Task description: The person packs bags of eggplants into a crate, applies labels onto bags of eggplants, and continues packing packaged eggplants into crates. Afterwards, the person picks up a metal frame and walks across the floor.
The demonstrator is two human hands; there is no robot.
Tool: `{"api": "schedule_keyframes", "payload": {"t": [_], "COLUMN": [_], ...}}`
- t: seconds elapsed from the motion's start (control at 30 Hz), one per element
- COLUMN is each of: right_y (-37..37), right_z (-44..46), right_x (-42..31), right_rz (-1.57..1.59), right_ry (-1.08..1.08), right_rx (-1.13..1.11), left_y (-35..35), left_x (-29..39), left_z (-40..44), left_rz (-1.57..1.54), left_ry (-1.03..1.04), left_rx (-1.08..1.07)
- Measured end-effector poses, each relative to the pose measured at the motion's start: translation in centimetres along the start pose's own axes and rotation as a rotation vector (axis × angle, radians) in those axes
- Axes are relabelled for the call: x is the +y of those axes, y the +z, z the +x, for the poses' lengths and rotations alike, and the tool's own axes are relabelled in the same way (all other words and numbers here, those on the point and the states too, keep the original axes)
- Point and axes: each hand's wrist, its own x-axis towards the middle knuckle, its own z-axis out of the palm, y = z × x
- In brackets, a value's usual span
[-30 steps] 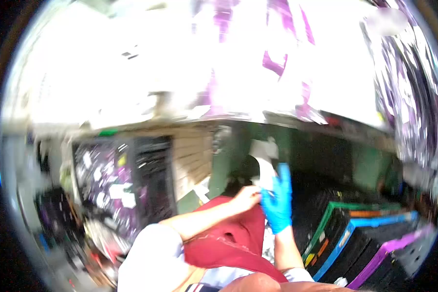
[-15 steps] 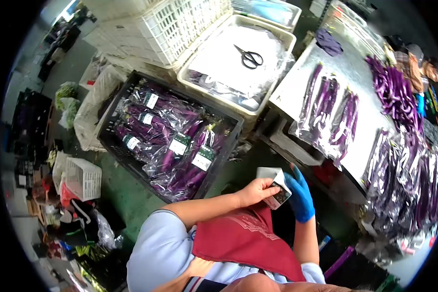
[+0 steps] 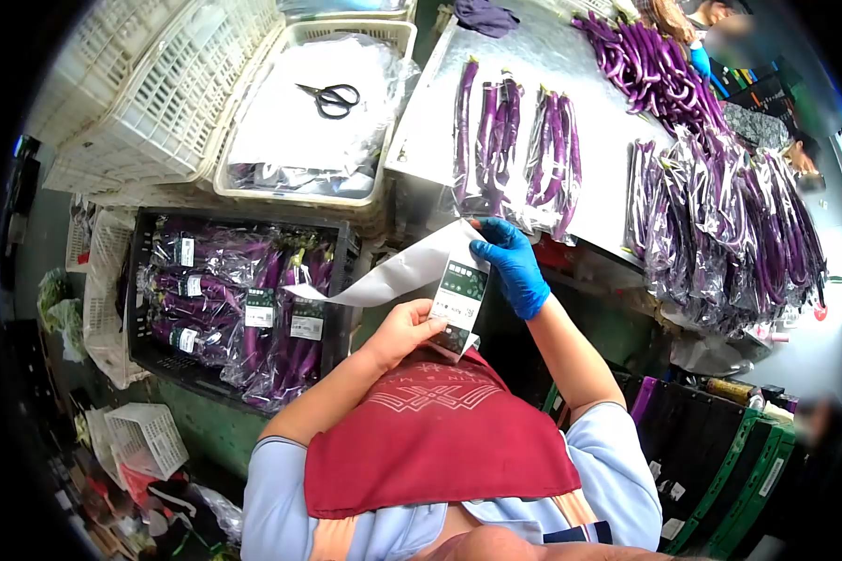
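My bare left hand [image 3: 408,332] pinches the lower end of a strip of printed labels [image 3: 460,288], dark green and white, in front of my red apron. My right hand [image 3: 515,266], in a blue glove, grips the strip's upper end between thumb and fingers. White backing paper [image 3: 393,274] trails from the top of the strip out to the left and curls at its tip. Left of my hands, a black crate [image 3: 339,280] holds several bags of long purple eggplants [image 3: 264,341] with similar labels stuck on them.
On the metal table [image 3: 421,122] lie bagged eggplants [image 3: 500,140], with a bagged pile [image 3: 720,224] and a loose pile [image 3: 641,70] to the right. Black scissors [image 3: 330,99] rest in a white bin [image 3: 384,178]. White crates [image 3: 173,93] stand at left. Another person's gloved hand [image 3: 700,58] is behind.
The label strip has been opened out, and its white backing now stretches leftward. My right hand has moved up to the strip's top edge. The view has swung to the right.
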Motion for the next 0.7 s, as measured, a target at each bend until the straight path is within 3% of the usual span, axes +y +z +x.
{"api": "schedule_keyframes", "payload": {"t": [0.1,0.13,0.17,0.23,0.27,0.37,0.47,0.57,0.7], "right_y": [-1.1,-1.0,-1.0,-0.8,-0.1,-0.7,-1.7,-2.8,-3.9], "right_z": [1.0,1.0,0.2,-0.7,-1.9,-2.8,-2.8,-2.7,-1.9], "right_x": [-0.6,-1.3,-2.4,-3.1,-3.6,-1.9,-1.7,-1.1,-1.5], "right_rz": [-0.287,-1.007,-1.206,-1.137,-1.096,-1.010,-0.716,-0.656,-0.865], "right_ry": [-0.091,-0.580,-0.756,-0.638,-0.702,-0.592,-0.199,-0.212,-0.388], "right_rx": [-0.066,0.053,0.058,-0.339,-0.409,-0.385,-0.435,-0.415,-0.422], "left_y": [0.1,0.2,0.4,0.7,0.8,1.4,1.6,2.2,2.1], "left_x": [-0.4,-0.7,-0.5,-0.1,0.1,0.5,0.6,0.6,0.5], "left_z": [1.3,1.7,2.1,2.7,2.9,3.7,4.4,4.7,5.3], "left_rz": [0.013,-0.007,-0.046,-0.066,-0.075,-0.037,-0.018,0.026,0.257], "left_ry": [-0.035,-0.060,-0.057,-0.032,-0.021,0.048,0.006,-0.022,-0.062], "left_rx": [-0.004,0.042,0.064,0.108,0.131,0.156,0.173,0.152,0.142]}}
